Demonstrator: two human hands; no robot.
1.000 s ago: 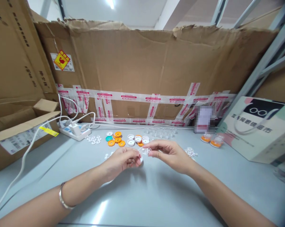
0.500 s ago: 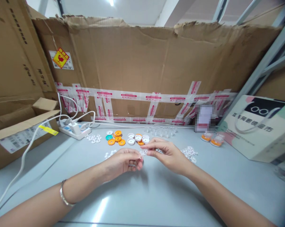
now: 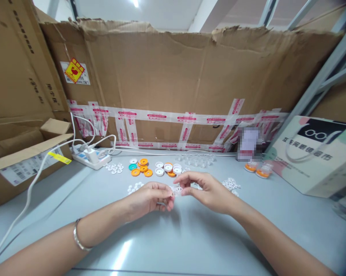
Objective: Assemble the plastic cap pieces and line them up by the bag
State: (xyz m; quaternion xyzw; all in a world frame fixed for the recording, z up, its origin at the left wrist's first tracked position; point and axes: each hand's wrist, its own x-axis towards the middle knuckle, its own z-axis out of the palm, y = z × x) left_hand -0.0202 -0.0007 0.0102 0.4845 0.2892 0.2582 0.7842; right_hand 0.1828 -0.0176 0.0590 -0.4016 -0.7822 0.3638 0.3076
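Note:
Both hands meet above the middle of the table. The thumb and fingers of my left hand [image 3: 154, 195] are pinched on a small clear plastic piece, which they mostly cover. From the right, the thumb and forefinger of my right hand [image 3: 205, 191] grip a small white disc with openings [image 3: 178, 190], held against the clear piece. Whether the two parts are joined I cannot tell. Past my left fingers lie small white pieces [image 3: 135, 188]. Beyond the hands are orange rings [image 3: 143, 168], a teal ring [image 3: 132, 167] and white round caps [image 3: 159, 171]. White perforated discs [image 3: 231, 184] lie beside my right wrist.
Clear plastic cups [image 3: 201, 161] stand at the back. Two orange-based clear pieces [image 3: 263, 171] are near a paper bag [image 3: 313, 161] on the right. A power strip [image 3: 92, 159] with white cables, more white pieces [image 3: 114, 168] and an open carton [image 3: 26, 165] are left. Cardboard [image 3: 173, 76] walls the back.
My right thumb and forefinger have spread wider around the white disc, which now shows more of its face. My left hand has hardly moved.

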